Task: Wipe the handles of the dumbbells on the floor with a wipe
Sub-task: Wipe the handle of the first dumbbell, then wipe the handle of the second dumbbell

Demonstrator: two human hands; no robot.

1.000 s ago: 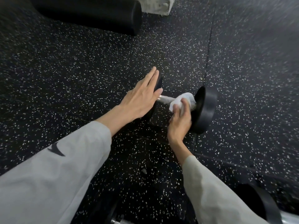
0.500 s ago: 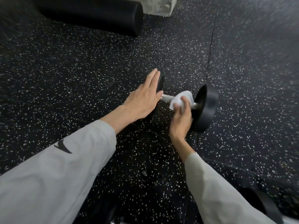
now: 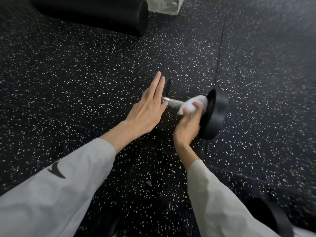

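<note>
A black dumbbell with a chrome handle lies on the speckled rubber floor in the middle of the head view. My left hand presses flat with straight fingers against its left weight head, which it mostly hides. My right hand grips a crumpled white wipe wrapped around the right end of the handle, next to the right weight head. The right hand is motion-blurred.
A black foam roller lies at the top left, beside a pale concrete block. Part of another dumbbell head shows at the bottom right. A floor seam runs up behind the dumbbell.
My right hand has shifted lower and turned around the handle with the wipe, which stays at the right end. My left hand has stayed flat on the left head.
</note>
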